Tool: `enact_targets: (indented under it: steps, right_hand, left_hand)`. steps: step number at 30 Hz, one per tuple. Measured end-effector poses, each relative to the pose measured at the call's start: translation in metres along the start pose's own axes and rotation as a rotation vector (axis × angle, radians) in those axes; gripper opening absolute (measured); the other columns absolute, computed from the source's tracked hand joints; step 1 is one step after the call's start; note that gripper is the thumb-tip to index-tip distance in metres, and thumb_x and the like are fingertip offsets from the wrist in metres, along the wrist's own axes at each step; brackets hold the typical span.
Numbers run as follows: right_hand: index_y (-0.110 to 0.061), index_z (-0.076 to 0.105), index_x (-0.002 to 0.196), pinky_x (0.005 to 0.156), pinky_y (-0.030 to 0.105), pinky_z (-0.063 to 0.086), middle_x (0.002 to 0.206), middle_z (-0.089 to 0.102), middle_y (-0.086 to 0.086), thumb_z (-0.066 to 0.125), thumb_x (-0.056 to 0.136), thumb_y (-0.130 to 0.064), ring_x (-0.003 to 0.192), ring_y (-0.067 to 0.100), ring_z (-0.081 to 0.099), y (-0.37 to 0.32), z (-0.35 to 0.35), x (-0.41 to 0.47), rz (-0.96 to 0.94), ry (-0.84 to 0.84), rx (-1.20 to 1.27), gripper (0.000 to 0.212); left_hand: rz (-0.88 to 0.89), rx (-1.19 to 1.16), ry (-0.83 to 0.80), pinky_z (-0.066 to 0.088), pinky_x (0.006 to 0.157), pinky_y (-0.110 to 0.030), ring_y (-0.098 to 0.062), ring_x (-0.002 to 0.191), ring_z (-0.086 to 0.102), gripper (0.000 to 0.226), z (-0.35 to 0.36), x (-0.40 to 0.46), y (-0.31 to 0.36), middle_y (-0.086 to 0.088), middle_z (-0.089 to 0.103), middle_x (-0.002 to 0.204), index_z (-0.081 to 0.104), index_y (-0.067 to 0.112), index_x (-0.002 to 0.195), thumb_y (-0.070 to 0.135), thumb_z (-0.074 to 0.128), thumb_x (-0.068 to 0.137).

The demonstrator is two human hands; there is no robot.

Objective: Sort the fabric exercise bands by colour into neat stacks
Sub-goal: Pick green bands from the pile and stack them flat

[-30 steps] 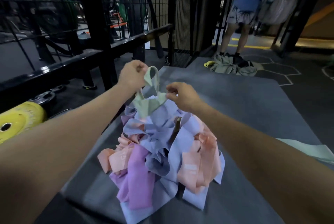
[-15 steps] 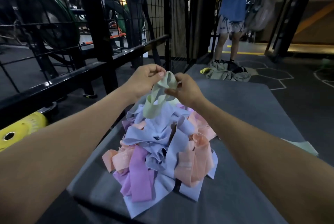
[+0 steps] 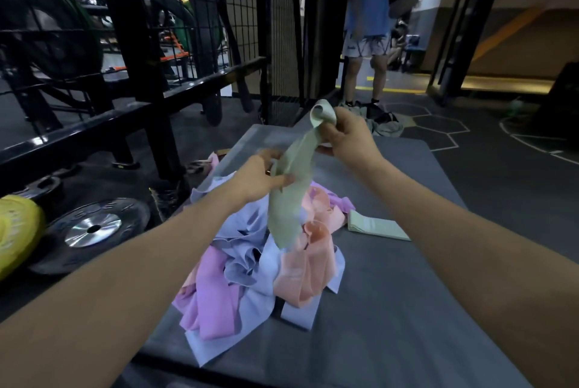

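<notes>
Green band (image 3: 289, 190) now lifted clear of pile (image 3: 260, 265), right hand (image 3: 347, 136), left hand (image 3: 260, 176) both pinching it

Your left hand (image 3: 257, 176) and right hand (image 3: 346, 136) are both bare, with no gloves, rings or watch showing. Your forearms are bare too, right down to the bottom edge of the view; no sleeve reaches into sight on either arm.

Pale green band (image 3: 289, 187) up top; the pile (image 3: 260, 265) shows lilac-blue, pink-purple and peach. Folded green band (image 3: 374, 226) on a grey mat (image 3: 391, 309). Yellow plate (image 3: 17, 231), black plate (image 3: 94, 227) with silver centre.
</notes>
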State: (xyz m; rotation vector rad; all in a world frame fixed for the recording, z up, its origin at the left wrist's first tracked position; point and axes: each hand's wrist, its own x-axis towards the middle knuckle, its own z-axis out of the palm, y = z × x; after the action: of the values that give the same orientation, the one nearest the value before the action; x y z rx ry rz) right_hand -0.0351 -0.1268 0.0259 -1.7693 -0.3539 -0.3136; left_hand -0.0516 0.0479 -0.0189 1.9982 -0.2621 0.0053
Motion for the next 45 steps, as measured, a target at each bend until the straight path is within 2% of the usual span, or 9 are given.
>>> enact_targets:
  steps: [4,7,12,16,21,28,35,39,45]
  right_hand:
    - [-0.005,0.053,0.09,0.06,0.023,0.058,0.086,0.055,0.012,0.043,0.096,-0.005,0.076,0.018,0.058,0.005,-0.021,-0.003,0.101,0.167,0.132,0.011]
    - [-0.015,0.051,0.079,0.06,0.023,0.056,0.077,0.054,0.006,0.046,0.096,-0.007,0.067,0.015,0.055,0.014,-0.04,-0.016,0.17,0.195,0.123,0.019]
    - [-0.005,0.055,0.097,0.065,0.028,0.05,0.08,0.057,0.008,0.053,0.094,-0.009,0.068,0.018,0.053,0.05,-0.067,-0.059,0.333,0.176,0.093,0.006]
    - [-0.013,0.056,0.074,0.065,0.028,0.042,0.066,0.052,-0.001,0.063,0.087,-0.013,0.064,0.013,0.048,0.071,-0.092,-0.095,0.398,0.204,-0.081,0.015]
    - [-0.014,0.051,0.07,0.081,0.048,0.052,0.074,0.055,0.007,0.067,0.084,-0.01,0.079,0.023,0.054,0.091,-0.122,-0.135,0.523,0.256,-0.019,0.021]
    - [-0.01,0.055,0.081,0.061,0.024,0.046,0.074,0.057,0.003,0.063,0.083,0.003,0.064,0.012,0.056,0.096,-0.152,-0.166,0.527,0.104,0.183,0.015]
    - [-0.007,0.057,0.09,0.053,0.018,0.048,0.066,0.061,-0.003,0.046,0.085,0.014,0.058,0.007,0.059,0.084,-0.168,-0.176,0.542,-0.152,0.404,0.025]
    - [-0.006,0.059,0.083,0.05,0.016,0.048,0.064,0.065,-0.003,0.043,0.089,0.006,0.055,0.008,0.06,0.08,-0.168,-0.176,0.526,-0.122,0.487,0.021]
    - [-0.014,0.054,0.069,0.041,0.014,0.035,0.061,0.05,-0.001,0.061,0.083,0.002,0.049,0.007,0.045,0.097,-0.157,-0.164,0.464,0.195,-0.172,0.022]
  left_hand:
    - [-0.002,-0.271,-0.021,0.051,0.082,-0.038,-0.024,0.083,0.062,0.03,0.004,-0.001,0.016,-0.011,0.066,0.094,0.059,0.0,0.107,0.011,0.069,0.081]
    - [-0.005,-0.356,-0.051,0.051,0.077,-0.034,-0.02,0.077,0.061,0.03,0.013,-0.004,0.027,-0.008,0.065,0.09,0.058,0.004,0.109,0.011,0.068,0.081]
    - [-0.052,-0.306,-0.109,0.049,0.078,-0.033,-0.018,0.079,0.06,0.02,0.052,-0.015,0.012,-0.005,0.065,0.087,0.062,0.007,0.095,0.01,0.072,0.078]
    - [-0.061,-0.227,-0.14,0.048,0.07,-0.025,-0.015,0.073,0.057,0.017,0.084,-0.025,-0.003,-0.002,0.063,0.081,0.064,0.009,0.09,0.013,0.075,0.076]
    - [-0.114,-0.185,-0.125,0.044,0.054,-0.017,-0.012,0.061,0.051,0.016,0.107,-0.033,-0.014,0.002,0.056,0.068,0.059,0.016,0.077,0.01,0.074,0.077]
    - [-0.203,-0.273,-0.228,0.043,0.051,-0.019,-0.009,0.054,0.055,0.006,0.114,-0.037,-0.018,0.005,0.06,0.06,0.061,0.014,0.082,0.016,0.066,0.084]
    - [-0.143,-0.121,0.067,0.042,0.06,-0.02,-0.015,0.072,0.053,0.009,0.117,-0.031,-0.012,0.001,0.06,0.079,0.064,0.017,0.086,0.019,0.072,0.081]
    - [-0.115,-0.091,0.165,0.041,0.055,-0.01,-0.017,0.081,0.054,0.024,0.119,-0.029,-0.007,-0.004,0.06,0.101,0.064,0.005,0.101,0.017,0.071,0.082]
    - [-0.026,-0.021,0.238,0.035,0.05,-0.001,-0.017,0.079,0.049,0.009,0.127,-0.03,0.0,-0.002,0.057,0.091,0.061,0.01,0.087,0.011,0.069,0.082]
